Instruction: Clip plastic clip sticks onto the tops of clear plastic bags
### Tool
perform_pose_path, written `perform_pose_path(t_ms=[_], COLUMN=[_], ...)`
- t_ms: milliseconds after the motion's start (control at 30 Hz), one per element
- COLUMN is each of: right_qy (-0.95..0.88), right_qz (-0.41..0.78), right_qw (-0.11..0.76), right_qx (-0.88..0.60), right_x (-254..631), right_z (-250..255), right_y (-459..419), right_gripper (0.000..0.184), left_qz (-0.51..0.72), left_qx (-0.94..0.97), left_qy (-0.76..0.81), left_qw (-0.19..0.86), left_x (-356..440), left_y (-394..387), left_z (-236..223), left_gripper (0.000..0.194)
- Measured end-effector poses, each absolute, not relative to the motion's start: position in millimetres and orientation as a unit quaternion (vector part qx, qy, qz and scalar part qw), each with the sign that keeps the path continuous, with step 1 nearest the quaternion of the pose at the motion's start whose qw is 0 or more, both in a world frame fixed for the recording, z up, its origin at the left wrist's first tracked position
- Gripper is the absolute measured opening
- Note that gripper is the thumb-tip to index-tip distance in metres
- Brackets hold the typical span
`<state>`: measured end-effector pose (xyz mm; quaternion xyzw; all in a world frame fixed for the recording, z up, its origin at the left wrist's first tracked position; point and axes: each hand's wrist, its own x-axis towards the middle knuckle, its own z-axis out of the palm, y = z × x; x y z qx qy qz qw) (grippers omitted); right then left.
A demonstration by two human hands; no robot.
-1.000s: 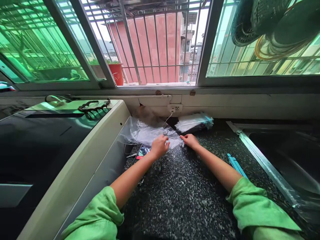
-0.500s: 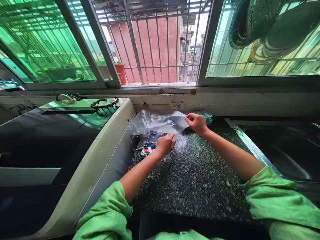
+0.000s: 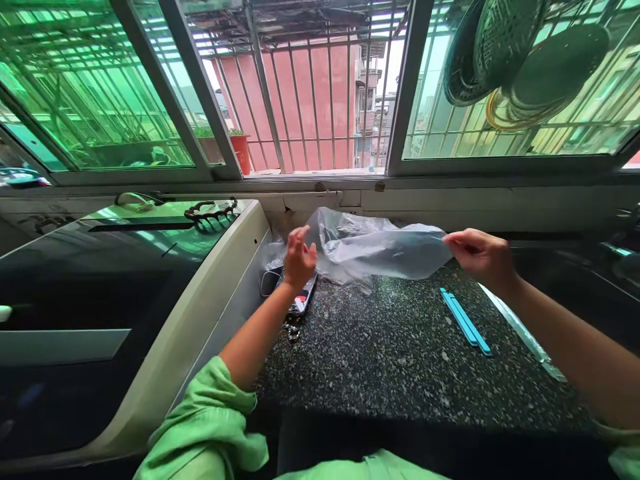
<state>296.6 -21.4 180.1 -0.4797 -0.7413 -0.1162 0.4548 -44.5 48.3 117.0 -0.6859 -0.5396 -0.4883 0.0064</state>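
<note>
A clear, crinkled plastic bag (image 3: 387, 250) stretches sideways over the back of the dark speckled counter. My right hand (image 3: 483, 257) pinches its right end between thumb and fingertips. At the bag's left end is my left hand (image 3: 299, 257), raised, with its thumb and fingers apart; it seems to hold nothing, and whether it touches the plastic I cannot tell. A phone (image 3: 303, 297) lies beneath the left hand, partly covered by it. Two flat light-blue strips (image 3: 465, 320) lie side by side on the counter, left of my right forearm.
A white cabinet-like appliance (image 3: 215, 280) with a dark glossy top stands on the left. The sink's metal edge (image 3: 525, 333) runs along the right. A barred window fills the back, with colanders (image 3: 507, 47) hanging at upper right. A small chain (image 3: 293, 332) lies near the phone.
My right hand has moved right, drawing the bag out wider. My left hand has moved left and up to the bag's left end. The blue strips now show on the counter.
</note>
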Motion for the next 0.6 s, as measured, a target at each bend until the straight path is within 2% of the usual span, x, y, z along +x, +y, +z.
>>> perform_pose_path(t_ms=[100,233,333,433,533,600], right_qy=[-0.748,-0.734,-0.725,-0.7,-0.643,-0.594], right_qz=[-0.116,-0.087,-0.058,-0.01,0.053,0.109], right_qw=[0.465,0.486,0.491,0.505,0.545,0.574], right_qx=[-0.459,-0.466,-0.48,-0.505,-0.535,-0.553], right_x=[317.1,335.7,346.9,359.0,375.2,387.6], right_z=[180.4,179.2,178.0,174.7,167.5,159.1], right_y=[-38.7,-54.0,-61.9,-64.4,-57.8,-49.9], right_gripper=[0.018,0.014,0.013,0.014,0.019,0.023], left_qz=[-0.465,-0.349,-0.313,-0.274,-0.222,-0.19], left_qx=[-0.715,-0.74,-0.744,-0.747,-0.756,-0.762], left_qy=[-0.519,-0.547,-0.556,-0.564,-0.569,-0.571], left_qw=[-0.056,-0.178,-0.2,-0.22,-0.234,-0.239], left_x=[-41.4,2.3,42.1,72.3,93.8,105.0], left_y=[84.4,126.0,149.4,169.0,179.9,179.7], left_z=[137.2,144.2,139.5,130.8,115.9,102.8], left_gripper=[0.044,0.042,0.04,0.029,0.019,0.02])
